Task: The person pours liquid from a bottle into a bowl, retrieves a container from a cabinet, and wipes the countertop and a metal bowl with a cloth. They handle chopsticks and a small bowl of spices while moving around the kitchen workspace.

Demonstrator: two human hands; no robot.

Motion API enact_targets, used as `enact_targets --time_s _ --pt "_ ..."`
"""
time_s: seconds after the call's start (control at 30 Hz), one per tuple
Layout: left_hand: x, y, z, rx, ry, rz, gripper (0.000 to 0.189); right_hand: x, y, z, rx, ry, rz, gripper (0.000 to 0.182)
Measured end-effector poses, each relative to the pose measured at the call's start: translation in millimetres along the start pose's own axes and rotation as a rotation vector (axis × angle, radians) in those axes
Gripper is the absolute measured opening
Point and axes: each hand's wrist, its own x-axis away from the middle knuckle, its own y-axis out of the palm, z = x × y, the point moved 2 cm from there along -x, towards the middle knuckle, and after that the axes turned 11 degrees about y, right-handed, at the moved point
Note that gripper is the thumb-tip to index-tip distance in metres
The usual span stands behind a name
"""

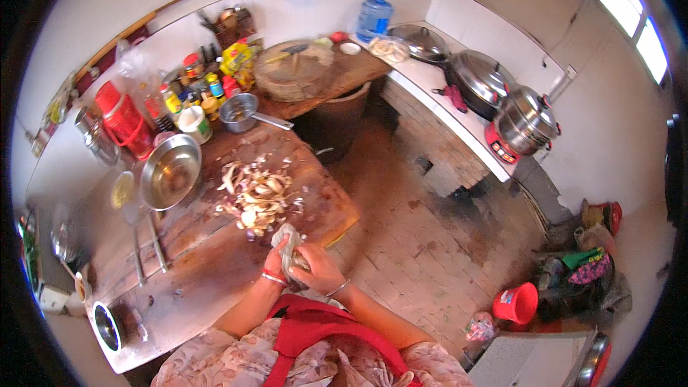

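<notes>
Both my hands grip a pale crumpled cloth (289, 242) close to my body, at the front edge of the wooden table (215, 269). My left hand (277, 259) is on its left side, with a red band and a bracelet at the wrist. On its right side, my right hand (318, 269) has its fingers curled onto the cloth; a silver bracelet circles that wrist. Just beyond the cloth lies a heap of pale and purplish peelings (260, 193), with small scraps scattered around it.
A steel bowl (171, 172), a saucepan (239, 113), a red thermos (124, 121) and seasoning bottles (193, 86) stand on the table. Metal tongs (148, 247) lie at left. Across the brick floor, a counter (446, 118) bears lidded pots (481, 78). A red bucket (515, 303) stands at right.
</notes>
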Motion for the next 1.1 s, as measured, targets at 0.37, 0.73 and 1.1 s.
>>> enact_targets --time_s 0.37,0.73,1.1 --pt "-127.2 156.4 -145.8 -0.045 -0.3 -0.322 0.036 -1.8 -179.9 124.2 0.172 0.175 0.54 0.038" --pt "-267.3 222.6 -238.2 0.071 -0.37 -0.009 0.034 -99.5 -305.4 241.1 0.036 0.309 0.084 0.046" --pt "-429.9 312.1 -191.2 0.39 -0.102 -0.332 0.044 -254.1 -524.1 448.4 0.244 0.464 0.577 0.049"
